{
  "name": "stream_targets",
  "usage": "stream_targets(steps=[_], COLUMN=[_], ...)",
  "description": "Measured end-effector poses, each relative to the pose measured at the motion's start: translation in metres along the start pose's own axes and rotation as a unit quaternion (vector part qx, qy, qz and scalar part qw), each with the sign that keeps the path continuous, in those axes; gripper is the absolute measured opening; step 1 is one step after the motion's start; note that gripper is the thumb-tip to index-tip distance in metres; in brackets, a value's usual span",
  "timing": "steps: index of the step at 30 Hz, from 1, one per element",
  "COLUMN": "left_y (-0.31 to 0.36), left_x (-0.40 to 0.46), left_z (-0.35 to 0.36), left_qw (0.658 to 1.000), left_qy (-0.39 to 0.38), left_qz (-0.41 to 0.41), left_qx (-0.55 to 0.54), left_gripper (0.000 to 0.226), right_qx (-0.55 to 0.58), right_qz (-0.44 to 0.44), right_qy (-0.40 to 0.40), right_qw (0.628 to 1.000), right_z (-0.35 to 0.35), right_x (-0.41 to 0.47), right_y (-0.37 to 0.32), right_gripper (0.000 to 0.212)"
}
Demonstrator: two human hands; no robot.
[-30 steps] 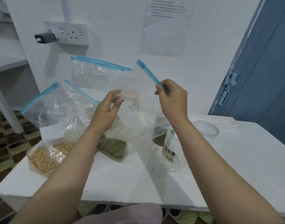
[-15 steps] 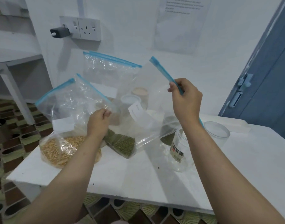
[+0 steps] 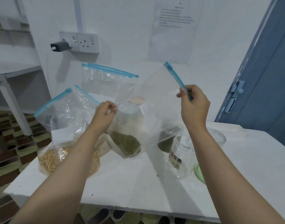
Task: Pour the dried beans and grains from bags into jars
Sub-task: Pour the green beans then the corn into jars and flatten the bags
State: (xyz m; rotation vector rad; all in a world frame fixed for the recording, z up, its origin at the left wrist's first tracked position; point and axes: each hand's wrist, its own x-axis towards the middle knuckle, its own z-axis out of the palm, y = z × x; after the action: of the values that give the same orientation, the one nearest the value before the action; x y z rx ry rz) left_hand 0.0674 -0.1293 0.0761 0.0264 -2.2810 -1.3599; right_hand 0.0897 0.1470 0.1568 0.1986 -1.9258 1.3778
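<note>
I hold a clear zip bag (image 3: 154, 101) with a blue seal strip up over the white table (image 3: 138, 183). My right hand (image 3: 194, 104) pinches the blue strip at its top. My left hand (image 3: 104, 113) pinches the bag's left edge. Green beans (image 3: 126, 143) fill the bag's lowest corner, which touches the table. To the right, beside the bag, stands an open clear jar (image 3: 181, 157) with a label. A bag of yellow grains (image 3: 53, 157) lies at the left, partly hidden by my left forearm.
Another clear zip bag (image 3: 106, 81) stands upright at the back. Jars with white lids (image 3: 128, 110) are behind the held bag. A clear lid (image 3: 217, 138) and a green lid (image 3: 199, 174) lie at the right. A blue door (image 3: 264, 78) stands to the right.
My left hand has risen from the bag's lower corner to pinch its left edge higher up. The bag now hangs more upright, its beans gathered in the bottom corner. The camera came closer.
</note>
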Motion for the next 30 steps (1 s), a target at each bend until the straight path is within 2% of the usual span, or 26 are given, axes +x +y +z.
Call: stream_targets(steps=[3, 6, 10, 13, 17, 19, 22, 27, 30], left_y=[0.000, -0.013, -0.033, -0.041, -0.041, -0.045, -0.055, -0.043, -0.027], left_x=[-0.007, -0.017, -0.023, -0.025, -0.028, -0.029, -0.030, -0.029, -0.020], left_z=[0.000, 0.004, 0.010, 0.016, 0.025, 0.029, 0.034, 0.035, 0.034], left_qw=[0.994, 0.994, 0.994, 0.980, 0.961, 0.957, 0.957, 0.955, 0.958], left_qy=[-0.052, -0.032, 0.054, 0.095, 0.121, 0.116, 0.107, 0.126, 0.137], left_qz=[-0.059, -0.055, -0.061, -0.124, -0.223, -0.246, -0.238, -0.176, -0.146], left_qx=[-0.078, -0.086, -0.078, -0.122, -0.109, -0.102, -0.128, -0.201, -0.203], left_gripper=[0.037, 0.056, 0.047, 0.050, 0.025, 0.023, 0.025, 0.025, 0.013], right_qx=[-0.002, -0.001, -0.008, -0.012, -0.014, -0.017, -0.017, -0.015, -0.013], right_qz=[0.011, 0.012, -0.002, -0.009, -0.013, -0.016, -0.018, -0.016, -0.015], right_qy=[-0.004, -0.003, -0.007, -0.005, -0.004, -0.004, -0.003, -0.001, -0.002], right_qw=[1.000, 1.000, 1.000, 1.000, 1.000, 1.000, 1.000, 1.000, 1.000], right_z=[0.000, 0.000, 0.001, 0.001, 0.001, 0.001, 0.001, -0.003, -0.004], right_x=[-0.003, -0.007, -0.010, -0.011, -0.012, -0.013, -0.015, -0.014, -0.014], right_y=[0.005, 0.007, 0.007, 0.007, 0.007, 0.007, 0.008, 0.009, 0.008], right_gripper=[0.015, 0.015, 0.015, 0.015, 0.015, 0.015, 0.016, 0.014, 0.011])
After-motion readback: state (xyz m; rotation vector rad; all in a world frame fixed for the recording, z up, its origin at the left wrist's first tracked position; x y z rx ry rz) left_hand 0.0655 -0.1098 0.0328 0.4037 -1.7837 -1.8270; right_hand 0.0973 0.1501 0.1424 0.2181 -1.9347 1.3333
